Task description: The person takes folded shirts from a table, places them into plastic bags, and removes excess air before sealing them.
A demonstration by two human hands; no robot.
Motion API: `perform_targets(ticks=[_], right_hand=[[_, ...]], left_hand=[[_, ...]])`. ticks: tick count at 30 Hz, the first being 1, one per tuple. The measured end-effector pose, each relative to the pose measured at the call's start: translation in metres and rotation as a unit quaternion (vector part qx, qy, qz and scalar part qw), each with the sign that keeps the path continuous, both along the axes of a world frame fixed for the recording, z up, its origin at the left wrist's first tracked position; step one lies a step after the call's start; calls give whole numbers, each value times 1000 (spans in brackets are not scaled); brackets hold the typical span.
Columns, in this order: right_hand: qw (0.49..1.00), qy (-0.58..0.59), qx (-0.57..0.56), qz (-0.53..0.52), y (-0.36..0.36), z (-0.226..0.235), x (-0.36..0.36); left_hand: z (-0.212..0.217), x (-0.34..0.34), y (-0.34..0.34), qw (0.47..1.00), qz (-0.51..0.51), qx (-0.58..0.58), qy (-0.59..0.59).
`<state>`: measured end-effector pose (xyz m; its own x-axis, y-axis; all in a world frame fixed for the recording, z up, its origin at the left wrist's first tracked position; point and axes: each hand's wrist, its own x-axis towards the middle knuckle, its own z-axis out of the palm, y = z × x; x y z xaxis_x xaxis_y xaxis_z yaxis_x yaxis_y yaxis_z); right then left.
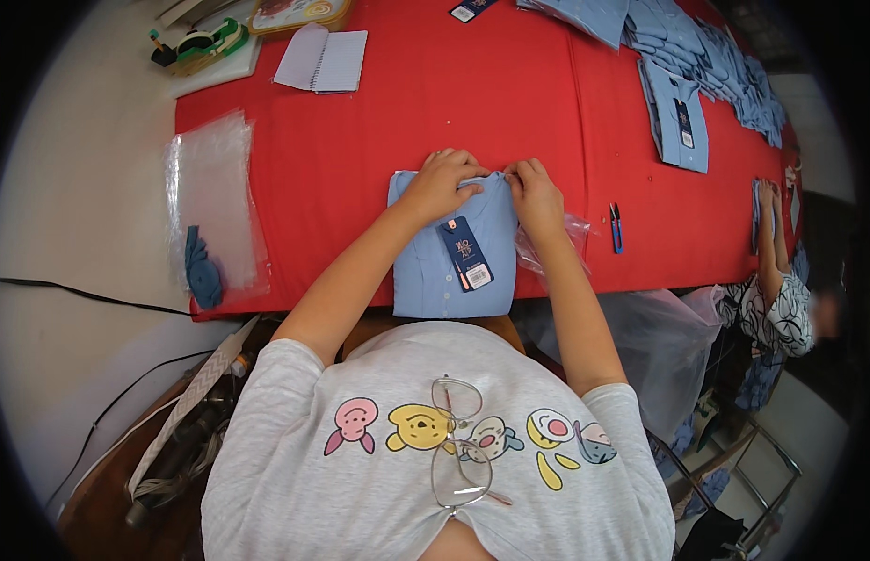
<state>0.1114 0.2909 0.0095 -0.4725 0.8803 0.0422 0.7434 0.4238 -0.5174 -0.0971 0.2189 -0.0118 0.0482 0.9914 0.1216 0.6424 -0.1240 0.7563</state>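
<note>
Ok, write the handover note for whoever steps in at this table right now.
Left hand: pressed on the collar end of the folded light-blue shirt, fingers gripping fabric.
Right hand: pinching the same collar edge, beside a clear plastic bag.
Shirt lies folded on the red table, its hang tag on top.
Done: shirt folded, tag attached.
Left: shirt is not yet in a bag. Spare bags lie at the left, more shirts stacked far right, blue snips at the right.

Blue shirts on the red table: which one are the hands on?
The folded blue shirt at the near table edge, with a dark hang tag on its front. Left hand and right hand press its collar end; the others lie untouched at the far right.
</note>
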Motion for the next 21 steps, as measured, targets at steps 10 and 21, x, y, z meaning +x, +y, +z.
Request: perform_targets(ticks=[10,21], right_hand=[[987,-146,54,44,-81,-4,-18],[986,-143,48,71,-79,-15,-8]], left_hand=[[-4,5,10,997,55,-32,38],[29,-103,-59,973,80,-163,-145]])
